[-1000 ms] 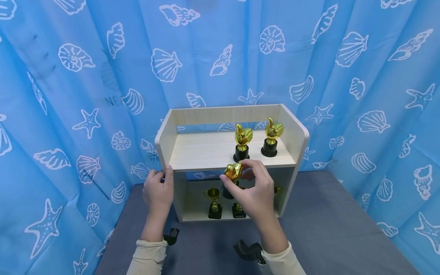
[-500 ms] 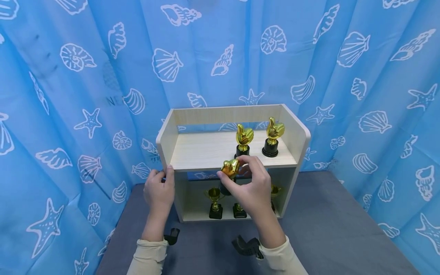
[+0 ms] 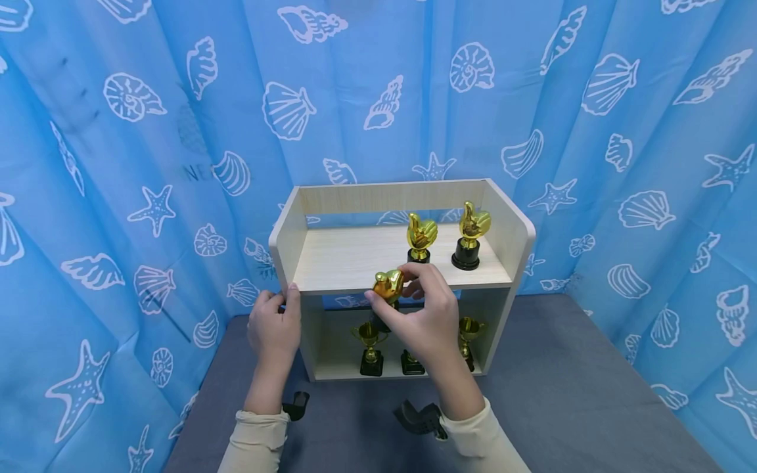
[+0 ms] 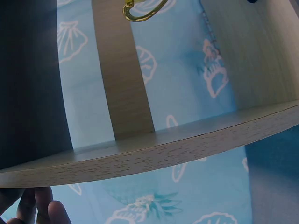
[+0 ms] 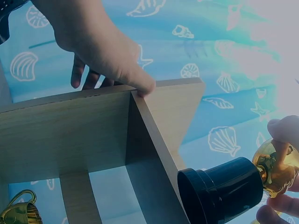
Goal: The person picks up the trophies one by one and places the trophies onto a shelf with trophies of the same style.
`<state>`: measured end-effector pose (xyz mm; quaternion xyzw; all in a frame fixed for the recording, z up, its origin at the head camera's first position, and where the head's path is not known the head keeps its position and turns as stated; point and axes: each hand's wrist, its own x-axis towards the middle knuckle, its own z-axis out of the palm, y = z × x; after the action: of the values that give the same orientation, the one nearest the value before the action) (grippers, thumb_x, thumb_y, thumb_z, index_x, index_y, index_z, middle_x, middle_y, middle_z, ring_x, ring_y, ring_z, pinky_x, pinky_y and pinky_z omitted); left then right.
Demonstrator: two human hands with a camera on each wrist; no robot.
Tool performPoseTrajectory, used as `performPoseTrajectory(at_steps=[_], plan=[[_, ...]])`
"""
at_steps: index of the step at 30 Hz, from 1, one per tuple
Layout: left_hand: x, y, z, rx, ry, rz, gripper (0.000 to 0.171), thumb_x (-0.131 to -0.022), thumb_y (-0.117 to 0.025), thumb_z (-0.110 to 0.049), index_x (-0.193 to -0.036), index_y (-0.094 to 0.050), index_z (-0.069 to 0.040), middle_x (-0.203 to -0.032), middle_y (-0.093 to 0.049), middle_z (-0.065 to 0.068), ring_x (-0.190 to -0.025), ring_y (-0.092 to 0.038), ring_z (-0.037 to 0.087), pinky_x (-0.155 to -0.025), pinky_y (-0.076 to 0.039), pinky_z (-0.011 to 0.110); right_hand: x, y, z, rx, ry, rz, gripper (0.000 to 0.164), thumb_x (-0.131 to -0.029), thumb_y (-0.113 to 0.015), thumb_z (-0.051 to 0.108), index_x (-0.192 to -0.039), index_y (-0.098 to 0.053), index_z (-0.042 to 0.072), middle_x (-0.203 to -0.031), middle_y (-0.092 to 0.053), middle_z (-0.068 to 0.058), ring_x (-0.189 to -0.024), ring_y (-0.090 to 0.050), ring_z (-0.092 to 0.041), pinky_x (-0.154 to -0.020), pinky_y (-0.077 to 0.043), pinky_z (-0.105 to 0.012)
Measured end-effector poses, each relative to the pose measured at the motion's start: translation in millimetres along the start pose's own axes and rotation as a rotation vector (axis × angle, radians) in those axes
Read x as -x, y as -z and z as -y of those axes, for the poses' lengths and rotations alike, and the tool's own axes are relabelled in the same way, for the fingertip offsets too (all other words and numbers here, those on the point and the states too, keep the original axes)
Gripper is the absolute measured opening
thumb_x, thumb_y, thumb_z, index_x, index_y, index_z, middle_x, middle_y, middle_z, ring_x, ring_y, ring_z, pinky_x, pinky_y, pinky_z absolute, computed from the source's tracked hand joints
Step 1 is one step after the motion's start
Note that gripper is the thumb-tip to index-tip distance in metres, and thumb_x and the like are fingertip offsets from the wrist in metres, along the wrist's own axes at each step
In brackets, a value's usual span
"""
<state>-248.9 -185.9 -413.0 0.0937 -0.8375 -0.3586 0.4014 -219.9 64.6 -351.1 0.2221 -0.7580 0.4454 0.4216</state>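
My right hand [image 3: 422, 322] pinches a thumbs-up trophy [image 3: 388, 286] by its gold top, in front of the upper board's front edge. In the right wrist view, the trophy's black base [image 5: 222, 191] tilts toward the wooden shelf unit [image 5: 70, 130], and only parts of the fingers show. My left hand [image 3: 274, 328] grips the unit's left side panel at the front, thumb on its edge and fingers [image 4: 42, 205] along the outer face. Two more thumbs-up trophies, one [image 3: 422, 231] near the middle and one [image 3: 473, 226] at the right, stand upright on the upper board [image 3: 337, 263].
On the lower level stand a left gold cup trophy [image 3: 370, 348], a middle one [image 3: 412, 363] partly behind my right hand, and a right one [image 3: 467, 335]. The unit sits on a grey cloth-covered table [image 3: 550, 381]. A blue shell-patterned curtain [image 3: 367, 79] hangs behind.
My right hand has moved left and slightly up with the thumbs-up trophy, uncovering the right cup trophy. My left hand keeps its grip on the shelf unit's side.
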Motion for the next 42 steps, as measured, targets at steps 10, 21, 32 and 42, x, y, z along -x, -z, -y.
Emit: performPoseTrajectory(at_steps=[10,21,32,42], plan=[[0.0,-0.6,1.0,0.006,0.003,0.003,0.061,-0.107,-0.054,-0.048,-0.076,-0.076,-0.001,-0.081,-0.058,0.013,-0.068,-0.056,0.028,-0.058,-0.038,0.034,-2.4,-3.3,0.3,0.006,-0.010,-0.011,0.051,-0.077,-0.095,0.035,-0.114,-0.070,0.009,-0.097,-0.067,-0.005,-0.076,-0.065,-0.017,-0.070,-0.058,-0.036],[0.7,-0.9,2.0,0.012,-0.002,0.000,0.061,-0.107,-0.055,-0.048,-0.074,-0.074,0.000,-0.079,-0.056,0.013,-0.067,-0.055,0.028,-0.058,-0.038,0.035,-6.9,-4.6,2.9,0.013,-0.006,-0.024,0.052,-0.078,-0.095,0.037,-0.112,-0.070,0.008,-0.095,-0.067,-0.005,-0.076,-0.064,-0.018,-0.071,-0.057,-0.036],[0.4,0.0,1.5,0.016,-0.004,-0.005,0.061,-0.107,-0.056,-0.047,-0.072,-0.073,-0.001,-0.078,-0.056,0.013,-0.066,-0.055,0.028,-0.057,-0.037,0.034,-11.2,-9.1,1.1,0.024,-0.014,-0.035,0.051,-0.078,-0.095,0.041,-0.111,-0.070,0.009,-0.094,-0.067,-0.004,-0.076,-0.063,-0.016,-0.071,-0.057,-0.033],[0.6,-0.5,2.4,0.006,-0.010,-0.009,0.061,-0.107,-0.056,-0.048,-0.073,-0.074,-0.001,-0.078,-0.055,0.013,-0.066,-0.055,0.029,-0.056,-0.037,0.035,-16.3,-15.4,0.0,0.023,0.015,-0.064,0.053,-0.077,-0.096,0.040,-0.109,-0.071,0.007,-0.092,-0.068,-0.005,-0.072,-0.063,-0.018,-0.066,-0.057,-0.034]])
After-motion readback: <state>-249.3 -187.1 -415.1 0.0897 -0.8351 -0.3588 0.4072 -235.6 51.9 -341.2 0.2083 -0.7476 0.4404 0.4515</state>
